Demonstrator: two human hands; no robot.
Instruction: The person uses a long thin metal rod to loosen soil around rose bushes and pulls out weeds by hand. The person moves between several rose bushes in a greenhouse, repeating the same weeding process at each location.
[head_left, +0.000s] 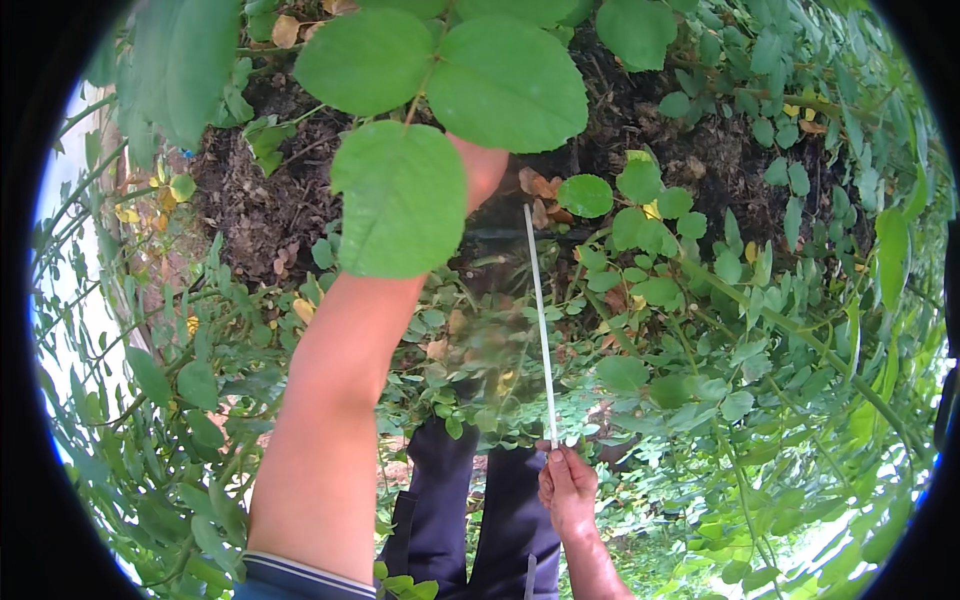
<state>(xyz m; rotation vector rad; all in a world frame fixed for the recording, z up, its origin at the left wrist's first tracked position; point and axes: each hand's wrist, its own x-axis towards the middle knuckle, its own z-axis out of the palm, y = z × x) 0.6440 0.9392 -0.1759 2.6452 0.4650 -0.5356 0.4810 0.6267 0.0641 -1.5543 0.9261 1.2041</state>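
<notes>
My left arm reaches forward and up into the plants. Large green leaflets (401, 199) close to the camera cover most of my left hand (484, 171); only a bit of skin shows beside them, above the dark soil, and its fingers are hidden. Low at the right of my legs, my right hand (568, 484) pinches the near end of a thin, straight white rod (540, 307) between thumb and fingers. The rod points away from me, its far tip beside some dry brown leaves (545, 191). Whether the tip touches the ground I cannot tell.
Leafy, rose-like stems surround me, and a long green cane (780, 322) slants across the right side. Dark mulch-like soil (262, 195) lies ahead. My legs in dark trousers (442, 502) stand among low foliage. A pale bright surface (79, 300) shows at far left.
</notes>
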